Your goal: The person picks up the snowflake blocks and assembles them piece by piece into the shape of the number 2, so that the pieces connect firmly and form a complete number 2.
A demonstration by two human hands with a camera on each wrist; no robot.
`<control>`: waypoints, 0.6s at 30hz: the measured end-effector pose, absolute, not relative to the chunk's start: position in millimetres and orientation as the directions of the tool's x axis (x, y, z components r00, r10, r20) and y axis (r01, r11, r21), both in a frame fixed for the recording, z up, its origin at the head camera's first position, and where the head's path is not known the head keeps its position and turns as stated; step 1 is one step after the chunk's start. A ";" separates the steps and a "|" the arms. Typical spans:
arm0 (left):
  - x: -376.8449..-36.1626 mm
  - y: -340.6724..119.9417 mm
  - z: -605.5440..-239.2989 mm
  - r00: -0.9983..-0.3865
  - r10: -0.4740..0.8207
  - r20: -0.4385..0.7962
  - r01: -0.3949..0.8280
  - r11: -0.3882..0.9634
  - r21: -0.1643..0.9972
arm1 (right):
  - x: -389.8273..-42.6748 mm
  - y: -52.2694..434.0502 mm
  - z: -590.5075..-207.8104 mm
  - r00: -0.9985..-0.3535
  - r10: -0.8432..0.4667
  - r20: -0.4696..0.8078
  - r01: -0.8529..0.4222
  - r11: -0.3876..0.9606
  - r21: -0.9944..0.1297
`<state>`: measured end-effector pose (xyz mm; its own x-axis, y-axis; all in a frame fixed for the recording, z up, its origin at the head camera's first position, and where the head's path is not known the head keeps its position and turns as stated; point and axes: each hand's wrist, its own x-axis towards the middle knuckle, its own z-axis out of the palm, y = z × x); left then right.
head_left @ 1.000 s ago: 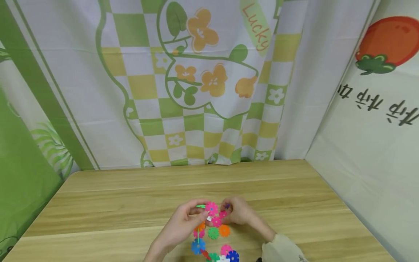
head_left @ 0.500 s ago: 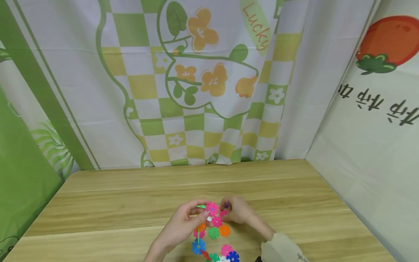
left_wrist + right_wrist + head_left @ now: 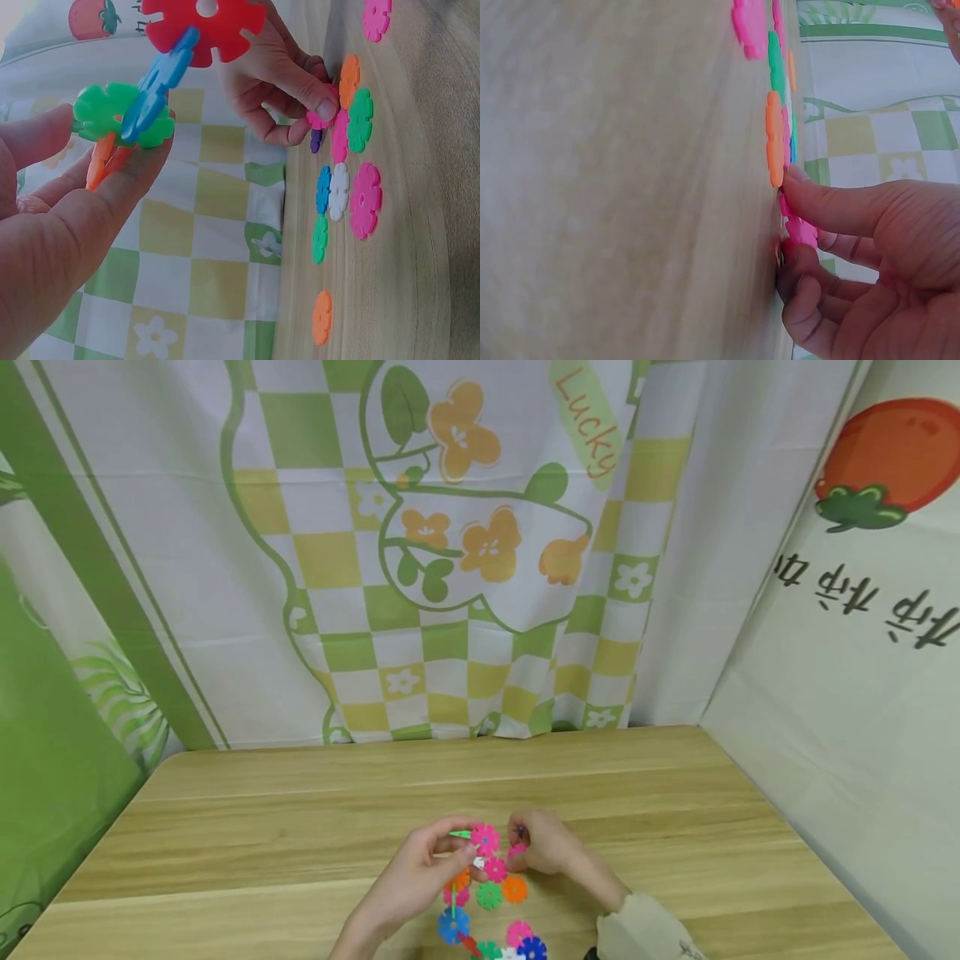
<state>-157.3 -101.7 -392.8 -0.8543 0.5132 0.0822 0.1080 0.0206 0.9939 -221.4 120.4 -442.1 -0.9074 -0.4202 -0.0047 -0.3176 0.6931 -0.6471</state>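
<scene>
In the left wrist view my left hand (image 3: 90, 172) grips a joined cluster of flower-shaped plastic discs: green (image 3: 112, 112), blue (image 3: 161, 79), red (image 3: 206, 26) and orange (image 3: 101, 157). My right hand (image 3: 277, 82) pinches a pink disc (image 3: 322, 116) down on the wooden table (image 3: 262, 827). From the head camera both hands meet at the near middle, the left hand (image 3: 431, 870) and right hand (image 3: 542, 845) on either side of pink discs (image 3: 485, 839). The right wrist view has my fingertips (image 3: 810, 195) closed on the pink disc (image 3: 799, 229).
Loose discs lie near the table's front edge: orange (image 3: 514, 887), green (image 3: 489, 894), blue (image 3: 453, 925), pink (image 3: 517, 933). A printed cloth backdrop (image 3: 465, 568) hangs behind the table, and a white wall panel (image 3: 840, 677) closes the right side.
</scene>
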 end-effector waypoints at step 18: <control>-157.8 -102.8 -392.8 -0.857 0.512 0.061 0.092 0.036 0.995 | -203.6 127.1 -427.7 -0.896 -0.433 0.092 -0.349 0.562 -0.750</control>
